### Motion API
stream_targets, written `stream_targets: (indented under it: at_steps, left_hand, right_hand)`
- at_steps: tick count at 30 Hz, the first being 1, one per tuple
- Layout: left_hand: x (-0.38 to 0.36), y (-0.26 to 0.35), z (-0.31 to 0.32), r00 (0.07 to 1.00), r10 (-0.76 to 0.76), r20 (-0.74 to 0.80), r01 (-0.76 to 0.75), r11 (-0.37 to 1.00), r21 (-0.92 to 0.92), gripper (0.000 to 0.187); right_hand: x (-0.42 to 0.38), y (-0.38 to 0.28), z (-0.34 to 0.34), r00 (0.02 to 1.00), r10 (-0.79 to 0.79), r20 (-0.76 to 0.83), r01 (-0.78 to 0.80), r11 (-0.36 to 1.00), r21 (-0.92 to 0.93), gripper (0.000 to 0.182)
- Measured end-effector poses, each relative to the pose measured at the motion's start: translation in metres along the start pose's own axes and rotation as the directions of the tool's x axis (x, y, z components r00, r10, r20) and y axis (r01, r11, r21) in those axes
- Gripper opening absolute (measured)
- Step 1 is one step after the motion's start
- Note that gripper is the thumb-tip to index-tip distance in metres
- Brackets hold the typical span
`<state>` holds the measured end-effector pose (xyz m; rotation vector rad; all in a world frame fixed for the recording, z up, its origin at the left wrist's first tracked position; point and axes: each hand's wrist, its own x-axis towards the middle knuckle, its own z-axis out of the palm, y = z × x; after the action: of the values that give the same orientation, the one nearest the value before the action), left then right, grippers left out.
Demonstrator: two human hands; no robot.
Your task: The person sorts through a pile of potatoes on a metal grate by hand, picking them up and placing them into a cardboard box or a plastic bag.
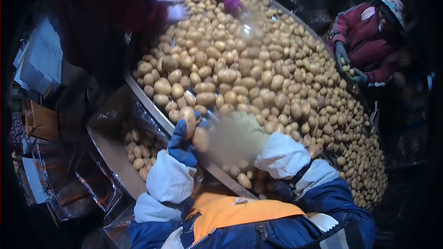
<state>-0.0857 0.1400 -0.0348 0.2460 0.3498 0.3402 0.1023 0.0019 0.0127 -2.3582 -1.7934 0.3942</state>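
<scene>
My left hand (pixel 181 144), in a blue glove, is closed around a potato (pixel 187 121) at the near edge of a large table (pixel 150 105) heaped with potatoes. Another potato (pixel 200 139) lies just right of that hand. My right hand (pixel 244 131), in a pale yellowish glove, reaches over the heap from a white sleeve. A blurred smudge covers much of it, so its fingers and anything in them cannot be made out.
A lined box (pixel 108 150) with potatoes stands below the table at left. White boxes (pixel 44 60) are at far left. One co-worker (pixel 369 41) at right holds potatoes; gloved hands of others (pixel 175 8) reach in at the top.
</scene>
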Motion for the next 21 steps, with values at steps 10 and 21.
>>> stream_targets:
  at_steps: [10, 21]
  left_hand:
    - [0.003, -0.011, 0.055, 0.988, -0.117, 0.104, 0.100, 0.983, 0.153, 0.066]
    - [-0.138, 0.041, 0.029, 0.979, 0.204, -0.008, -0.204, 0.979, -0.021, 0.055]
  right_hand:
    - [0.022, -0.006, -0.037, 0.894, 0.441, -0.076, 0.048, 0.075, 0.996, 0.065]
    - [0.040, -0.186, -0.020, 0.998, -0.038, -0.043, 0.048, 0.120, 0.992, 0.055]
